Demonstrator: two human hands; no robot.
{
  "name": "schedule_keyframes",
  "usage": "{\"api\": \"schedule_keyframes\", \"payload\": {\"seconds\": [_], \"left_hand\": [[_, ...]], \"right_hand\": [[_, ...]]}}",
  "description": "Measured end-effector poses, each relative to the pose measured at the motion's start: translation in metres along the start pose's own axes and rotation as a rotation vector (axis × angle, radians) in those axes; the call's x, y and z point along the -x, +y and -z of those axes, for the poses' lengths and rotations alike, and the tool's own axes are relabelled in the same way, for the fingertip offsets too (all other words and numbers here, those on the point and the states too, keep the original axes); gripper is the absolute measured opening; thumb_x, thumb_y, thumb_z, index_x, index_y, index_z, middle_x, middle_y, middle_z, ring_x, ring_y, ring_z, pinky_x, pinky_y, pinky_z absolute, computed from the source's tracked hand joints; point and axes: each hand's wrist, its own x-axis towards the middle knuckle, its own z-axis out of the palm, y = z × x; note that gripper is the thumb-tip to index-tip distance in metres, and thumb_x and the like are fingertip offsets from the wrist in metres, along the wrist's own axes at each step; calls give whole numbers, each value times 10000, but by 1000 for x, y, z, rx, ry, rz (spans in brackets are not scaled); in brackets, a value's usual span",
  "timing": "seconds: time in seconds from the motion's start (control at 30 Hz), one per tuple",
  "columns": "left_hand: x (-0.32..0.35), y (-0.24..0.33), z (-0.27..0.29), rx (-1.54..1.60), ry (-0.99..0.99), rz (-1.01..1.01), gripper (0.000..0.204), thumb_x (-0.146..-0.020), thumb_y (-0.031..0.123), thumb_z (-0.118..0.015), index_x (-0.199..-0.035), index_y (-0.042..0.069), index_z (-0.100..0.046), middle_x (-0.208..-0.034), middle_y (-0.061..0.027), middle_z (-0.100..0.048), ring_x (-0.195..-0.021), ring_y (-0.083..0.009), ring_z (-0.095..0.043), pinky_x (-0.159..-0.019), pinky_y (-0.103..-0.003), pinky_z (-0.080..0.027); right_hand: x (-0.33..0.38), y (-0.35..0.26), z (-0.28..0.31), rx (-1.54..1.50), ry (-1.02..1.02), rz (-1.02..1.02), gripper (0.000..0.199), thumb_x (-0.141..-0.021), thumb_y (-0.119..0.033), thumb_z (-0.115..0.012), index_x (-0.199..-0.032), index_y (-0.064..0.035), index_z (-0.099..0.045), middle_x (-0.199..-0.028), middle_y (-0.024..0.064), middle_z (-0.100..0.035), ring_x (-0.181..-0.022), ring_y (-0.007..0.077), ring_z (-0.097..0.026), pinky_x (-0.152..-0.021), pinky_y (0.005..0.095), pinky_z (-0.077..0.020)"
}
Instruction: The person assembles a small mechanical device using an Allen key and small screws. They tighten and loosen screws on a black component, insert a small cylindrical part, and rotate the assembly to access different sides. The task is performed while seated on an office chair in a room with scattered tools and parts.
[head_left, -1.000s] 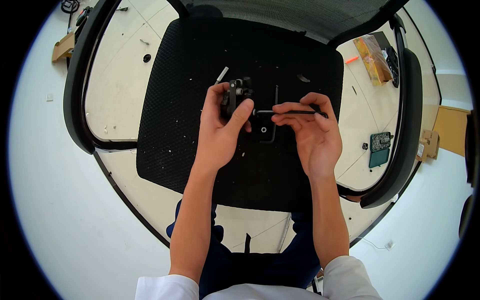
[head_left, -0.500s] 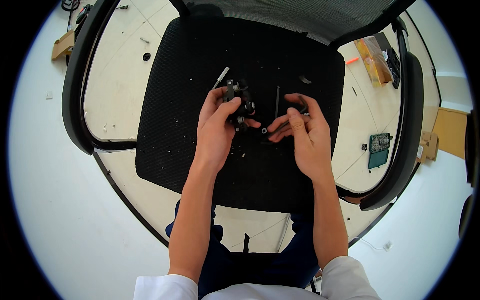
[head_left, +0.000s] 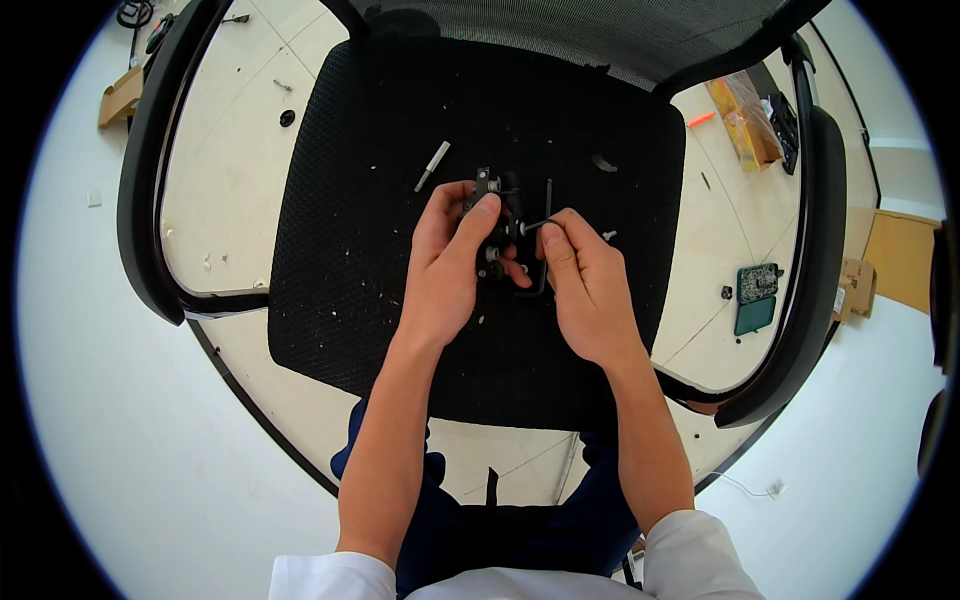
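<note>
A black mechanical assembly (head_left: 513, 207) with small wheels and metal bolts is gripped by my left hand (head_left: 446, 268), the thumb pressing on its near side. In my right hand (head_left: 588, 290), thumb and fingers pinch a hex key (head_left: 534, 227). Its visible end meets a bolt on the assembly's right side; how deep it sits I cannot tell. A longer dark hex key (head_left: 548, 192) lies on the seat behind my right fingers, partly hidden. Past my left hand rests a small white-handled tool (head_left: 436, 162). A little silver screw (head_left: 608, 236) shows beside my right knuckles.
Both hands are over the black chair seat (head_left: 350, 250), between two armrests (head_left: 150, 200). Scraps dot the seat. On the floor at right are an open green case (head_left: 757, 300) of small parts, a yellow package (head_left: 742, 120) and an orange item (head_left: 702, 119).
My right hand has moved left and turned, bringing the hex key from apart to against the assembly's bolt. My left hand has shifted slightly right, still holding the assembly.
</note>
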Motion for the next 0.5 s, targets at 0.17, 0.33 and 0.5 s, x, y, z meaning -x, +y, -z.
{"api": "schedule_keyframes", "payload": {"seconds": [0.17, 0.33, 0.5], "left_hand": [[1, -5, -4, -12, 14, 24, 325, -1029, 267, -492, -1150, -34, -481, -847, -69, -551, -682, -115, -589, -482, -275, -544], [0, -7, -6, -68, 67, 64, 324, -1043, 276, -452, -1130, -36, -448, -790, -65, -525, -623, -101, -558, -431, -261, -512], [0, -8, -5, -131, 105, 44, 328, -1041, 273, -453, -1134, -41, -440, -766, -64, -524, -543, -100, -534, -409, -251, -473]], "right_hand": [[1, -2, -3, 97, 11, 105, 192, -1043, -186, -461, -967, -29, -544, -585, 88, -539, -466, 203, -553, -464, 312, -378], [-1, -1, -7, 187, -7, 165, 161, -1038, -165, -463, -967, -31, -516, -587, 125, -559, -491, 280, -590, -464, 348, -405], [-1, -7, -9, 160, -35, 70, 141, -1031, -153, -471, -967, -36, -516, -578, 134, -548, -489, 296, -582, -464, 362, -410]]}}
